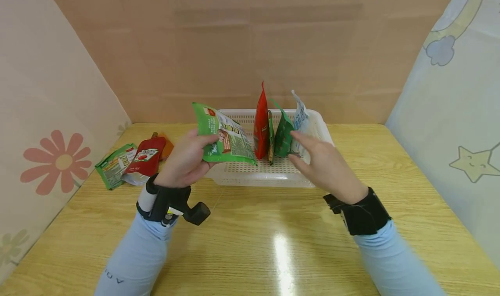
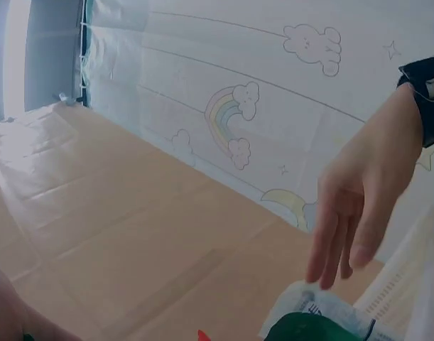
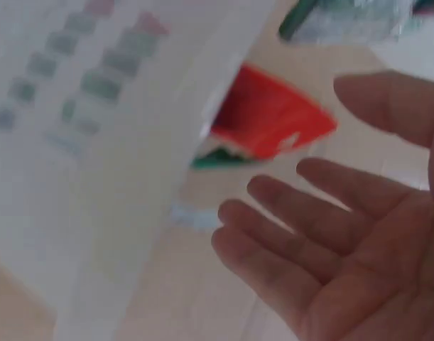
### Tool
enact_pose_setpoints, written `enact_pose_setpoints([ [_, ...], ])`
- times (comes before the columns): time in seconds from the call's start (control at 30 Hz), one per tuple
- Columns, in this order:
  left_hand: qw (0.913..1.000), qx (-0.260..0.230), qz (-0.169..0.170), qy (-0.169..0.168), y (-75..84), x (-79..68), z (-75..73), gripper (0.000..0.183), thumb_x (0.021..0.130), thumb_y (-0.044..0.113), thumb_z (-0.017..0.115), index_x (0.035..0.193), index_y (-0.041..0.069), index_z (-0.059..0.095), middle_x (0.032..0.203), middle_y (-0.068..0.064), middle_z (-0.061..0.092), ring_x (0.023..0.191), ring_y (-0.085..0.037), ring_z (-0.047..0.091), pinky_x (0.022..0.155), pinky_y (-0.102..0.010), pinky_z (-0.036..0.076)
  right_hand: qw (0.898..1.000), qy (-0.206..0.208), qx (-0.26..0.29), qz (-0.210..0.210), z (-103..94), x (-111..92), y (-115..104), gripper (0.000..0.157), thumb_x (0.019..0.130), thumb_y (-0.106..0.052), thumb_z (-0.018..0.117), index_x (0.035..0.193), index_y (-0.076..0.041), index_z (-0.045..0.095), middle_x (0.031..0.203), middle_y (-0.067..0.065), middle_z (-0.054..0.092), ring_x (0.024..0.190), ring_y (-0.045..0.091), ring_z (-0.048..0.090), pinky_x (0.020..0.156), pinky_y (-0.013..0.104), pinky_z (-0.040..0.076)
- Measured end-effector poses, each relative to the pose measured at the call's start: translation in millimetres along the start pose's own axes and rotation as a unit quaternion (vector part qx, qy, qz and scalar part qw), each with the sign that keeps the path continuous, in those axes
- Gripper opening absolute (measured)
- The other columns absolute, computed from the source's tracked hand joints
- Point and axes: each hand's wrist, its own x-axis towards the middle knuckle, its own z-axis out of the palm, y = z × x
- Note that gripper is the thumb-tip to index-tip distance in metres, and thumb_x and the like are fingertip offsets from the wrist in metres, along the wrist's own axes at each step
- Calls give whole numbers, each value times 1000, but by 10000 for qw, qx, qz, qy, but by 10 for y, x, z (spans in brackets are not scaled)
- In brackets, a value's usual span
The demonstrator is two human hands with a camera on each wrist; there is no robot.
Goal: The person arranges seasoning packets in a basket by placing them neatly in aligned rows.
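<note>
Now our left hand (image 1: 182,162) pinches a light-green packet (image 1: 235,140), our right hand (image 1: 329,169) spreads wide beside the basket's (image 1: 258,179) 4 standing packets (image 1: 261,129): we'd best slot ours in upright.

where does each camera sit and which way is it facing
Head: worn on the head, facing forward and down at the table and white basket; left hand, right hand and sleeved forearms show.
Left wrist: on the left wrist, facing across toward the patterned wall; the right hand shows, and probably the left hand at lower left.
Right wrist: on the right wrist, facing that hand's palm, a blurred red packet beyond.
Shared: head and left wrist both show the right hand and white packet.
</note>
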Motion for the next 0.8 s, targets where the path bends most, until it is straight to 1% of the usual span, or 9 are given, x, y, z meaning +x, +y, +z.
enact_pose_setpoints([
  [0.07, 10000, 61, 27, 30, 9, 26, -32, 59, 108, 8, 30, 159, 14, 2, 160, -13, 16, 143, -34, 25, 112, -51, 31, 9990, 242, -38, 386, -112, 1, 162, 54, 98, -19, 61, 143, 5, 46, 104, 24, 68, 87, 41, 65, 77, 48, 53],
  [0.1, 9999, 99, 35, 52, 10, 41, -44, 59, 107, 8, 31, 159, 13, 3, 160, -13, 16, 144, -35, 25, 111, -51, 32, 9974, 311, -42, 647, -164, -2, 241, 52, 99, -21, 59, 143, 5, 47, 93, 24, 68, 83, 42, 64, 68, 46, 51],
  [0.17, 9997, 212, 24, 82, 9, 77, -73, 59, 107, 8, 30, 159, 13, 2, 161, -13, 15, 144, -35, 25, 111, -51, 32, 9925, 252, -19, 1196, -243, -10, 395, 52, 101, -23, 55, 144, 5, 46, 91, 25, 68, 80, 44, 63, 62, 46, 48],
  [0.2, 9996, 265, -2, 123, 9, 97, -92, 60, 107, 7, 30, 159, 13, 2, 161, -13, 15, 144, -36, 24, 111, -51, 32, 9893, 143, 40, 1453, -269, -13, 467, 53, 101, -23, 53, 145, 6, 44, 92, 26, 67, 83, 46, 63, 62, 46, 49],
  [0.3, 9988, 431, -90, 216, 16, 177, -157, 60, 107, 6, 29, 159, 13, 0, 161, -14, 13, 145, -36, 23, 111, -51, 31, 9797, -288, 303, 1961, -288, -15, 656, 57, 102, -26, 51, 147, 8, 38, 130, 32, 56, 115, 49, 56, 81, 55, 52],
  [0.33, 9985, 482, -127, 235, 25, 210, -183, 60, 107, 6, 29, 159, 13, -1, 162, -14, 13, 145, -36, 22, 112, -51, 31, 9765, -461, 407, 2064, -272, -8, 702, 59, 102, -26, 51, 147, 9, 36, 137, 32, 50, 117, 49, 55, 86, 57, 51],
  [0.47, 9965, 704, -326, 320, 78, 389, -241, 60, 107, 5, 29, 159, 9, 0, 161, -17, 15, 145, -35, 23, 111, -50, 32, 9670, -848, 772, 2275, -198, 14, 820, 60, 103, -28, 51, 146, 11, 36, 130, 32, 56, 111, 44, 61, 86, 53, 53],
  [0.7, 9847, 1436, -915, 371, 145, 762, -199, 61, 105, 3, 28, 158, 6, -2, 159, -24, 15, 144, -39, 24, 107, -56, 36, 9662, -822, 877, 2282, -139, 25, 878, 58, 102, -25, 52, 146, 11, 38, 116, 32, 64, 100, 40, 67, 73, 42, 57],
  [0.8, 9788, 1579, -1161, 600, 138, 927, -167, 61, 104, 1, 30, 158, 4, 3, 157, -24, 21, 142, -41, 26, 105, -58, 37, 9638, -843, 957, 2342, -126, 28, 902, 58, 102, -23, 53, 146, 11, 38, 112, 30, 66, 88, 34, 69, 63, 36, 54],
])
